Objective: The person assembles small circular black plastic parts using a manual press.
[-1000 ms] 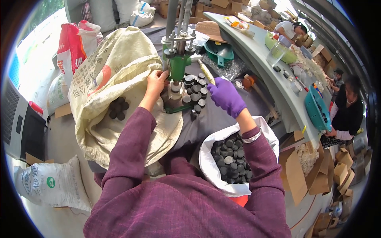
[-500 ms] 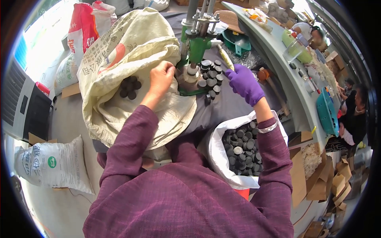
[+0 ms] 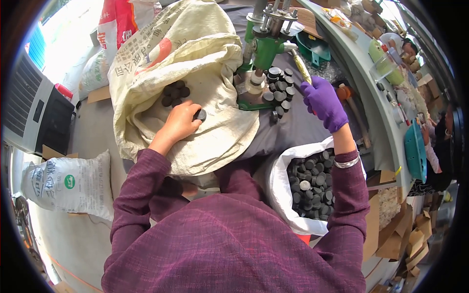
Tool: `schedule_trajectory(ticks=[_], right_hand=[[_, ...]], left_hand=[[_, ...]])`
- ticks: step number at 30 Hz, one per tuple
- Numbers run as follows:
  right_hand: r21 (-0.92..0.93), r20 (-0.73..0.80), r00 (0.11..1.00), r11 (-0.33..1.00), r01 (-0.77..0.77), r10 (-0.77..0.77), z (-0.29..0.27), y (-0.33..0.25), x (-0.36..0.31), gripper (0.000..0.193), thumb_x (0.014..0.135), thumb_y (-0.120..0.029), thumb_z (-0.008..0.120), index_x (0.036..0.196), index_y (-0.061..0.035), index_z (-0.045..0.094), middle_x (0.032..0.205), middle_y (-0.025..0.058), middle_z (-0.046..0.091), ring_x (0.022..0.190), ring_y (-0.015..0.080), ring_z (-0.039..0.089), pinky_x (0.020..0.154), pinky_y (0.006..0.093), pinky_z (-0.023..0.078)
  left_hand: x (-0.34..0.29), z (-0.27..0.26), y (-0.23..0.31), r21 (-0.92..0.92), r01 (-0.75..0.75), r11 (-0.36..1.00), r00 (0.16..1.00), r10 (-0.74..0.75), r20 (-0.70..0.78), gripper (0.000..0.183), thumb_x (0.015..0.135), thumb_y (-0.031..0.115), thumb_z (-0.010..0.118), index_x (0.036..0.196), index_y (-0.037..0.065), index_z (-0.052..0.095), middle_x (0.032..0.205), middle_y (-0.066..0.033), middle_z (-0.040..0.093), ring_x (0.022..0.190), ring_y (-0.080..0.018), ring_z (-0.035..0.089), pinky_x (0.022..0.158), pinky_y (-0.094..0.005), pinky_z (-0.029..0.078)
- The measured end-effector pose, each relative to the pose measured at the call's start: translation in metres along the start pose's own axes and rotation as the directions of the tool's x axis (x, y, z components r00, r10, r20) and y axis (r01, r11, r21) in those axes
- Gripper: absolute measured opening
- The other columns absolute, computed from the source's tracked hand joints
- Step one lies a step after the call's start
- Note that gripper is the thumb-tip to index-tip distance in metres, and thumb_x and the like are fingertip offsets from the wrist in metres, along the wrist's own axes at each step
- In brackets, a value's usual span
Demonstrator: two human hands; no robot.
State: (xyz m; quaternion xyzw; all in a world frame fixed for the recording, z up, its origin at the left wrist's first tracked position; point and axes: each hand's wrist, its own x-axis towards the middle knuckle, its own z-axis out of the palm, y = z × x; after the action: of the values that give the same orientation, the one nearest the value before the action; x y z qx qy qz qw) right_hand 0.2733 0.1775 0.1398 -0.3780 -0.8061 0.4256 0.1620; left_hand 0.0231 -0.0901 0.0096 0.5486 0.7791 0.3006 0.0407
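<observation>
Over the cream woven sack (image 3: 229, 132), my bare left hand (image 3: 181, 121) pinches a round black cap (image 3: 201, 115). Several more black caps (image 3: 174, 93) lie in a small cluster on the sack, just beyond that hand. My right hand (image 3: 326, 103), in a purple glove, is closed round the yellowish lever handle (image 3: 301, 66) of a green hand press (image 3: 266, 51). Beneath the press ram, a pale round piece (image 3: 256, 82) sits over the base; what lies under it I cannot make out. Several loose black caps (image 3: 280, 90) are heaped to the right of the press.
A white sack (image 3: 283, 195) full of black caps stands by my right forearm. On the right runs a long grey table (image 3: 376, 117) with a teal basket (image 3: 415, 151); people sit beyond it. A stuffed white bag (image 3: 68, 183) and a grey-black appliance (image 3: 36, 110) are at left.
My left hand has come back from beside the press to the sack, a black cap now showing in its fingers. My right hand stays at the lever. The whole view has shifted slightly.
</observation>
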Motion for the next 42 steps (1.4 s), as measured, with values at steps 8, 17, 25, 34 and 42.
schedule_trajectory(ticks=[8, 17, 25, 34, 42], right_hand=[[0.007, -0.004, 1.0, 1.0, -0.017, 0.017, 0.003, -0.004, 0.0, 0.018, 0.095, -0.023, 0.057, 0.095, -0.0044, 0.057, 0.063, 0.0007, 0.052, 0.048, 0.0095, 0.048, 0.043, 0.0246, 0.039], [-0.026, -0.018, 1.0, 1.0, -0.017, 0.016, 0.004, -0.007, 0.0, 0.02, 0.095, -0.023, 0.057, 0.097, -0.0037, 0.058, 0.064, 0.0015, 0.052, 0.048, 0.01, 0.049, 0.044, 0.025, 0.04], [-0.058, 0.002, 1.0, 0.998, -0.023, 0.023, 0.0, -0.009, -0.004, 0.022, 0.097, -0.024, 0.054, 0.099, -0.0018, 0.057, 0.064, 0.0022, 0.053, 0.048, 0.0106, 0.049, 0.044, 0.0253, 0.04], [-0.412, 0.245, 0.965, 0.911, 0.02, 0.089, -0.046, -0.07, 0.007, 0.028, 0.095, -0.022, 0.057, 0.082, 0.0019, 0.061, 0.06, 0.0064, 0.058, 0.047, 0.0149, 0.054, 0.044, 0.0314, 0.044], [-0.54, 0.263, 0.958, 0.84, 0.049, 0.114, -0.058, -0.089, 0.021, 0.029, 0.092, -0.023, 0.058, 0.082, 0.0037, 0.063, 0.062, 0.0076, 0.062, 0.047, 0.0157, 0.057, 0.046, 0.0311, 0.045]], left_hand=[[0.042, 0.008, 0.03, -0.134, 0.016, 0.991, 0.979, -0.043, -0.2, 0.029, 0.07, 0.015, 0.069, 0.095, -0.001, 0.066, 0.076, -0.0184, 0.068, 0.069, -0.0323, 0.069, 0.066, -0.0386, 0.055], [0.112, 0.076, 0.063, -0.241, 0.108, 0.964, 0.956, -0.167, -0.239, 0.036, 0.07, 0.021, 0.071, 0.1, 0.003, 0.067, 0.089, -0.0206, 0.07, 0.087, -0.0364, 0.069, 0.081, -0.0435, 0.055], [0.113, 0.086, 0.071, -0.327, 0.135, 0.935, 0.919, -0.241, -0.311, 0.038, 0.067, 0.023, 0.079, 0.099, 0.004, 0.071, 0.094, -0.018, 0.07, 0.09, -0.0343, 0.068, 0.082, -0.0415, 0.054], [0.116, 0.078, 0.077, -0.233, 0.195, 0.953, 0.927, -0.257, -0.273, 0.037, 0.065, 0.026, 0.081, 0.095, 0.005, 0.074, 0.098, -0.0132, 0.066, 0.094, -0.0324, 0.065, 0.084, -0.042, 0.052], [0.132, 0.089, 0.08, -0.161, 0.195, 0.968, 0.926, -0.235, -0.296, 0.037, 0.064, 0.026, 0.081, 0.098, 0.011, 0.076, 0.104, -0.0101, 0.064, 0.11, -0.0306, 0.054, 0.093, -0.0446, 0.043]])
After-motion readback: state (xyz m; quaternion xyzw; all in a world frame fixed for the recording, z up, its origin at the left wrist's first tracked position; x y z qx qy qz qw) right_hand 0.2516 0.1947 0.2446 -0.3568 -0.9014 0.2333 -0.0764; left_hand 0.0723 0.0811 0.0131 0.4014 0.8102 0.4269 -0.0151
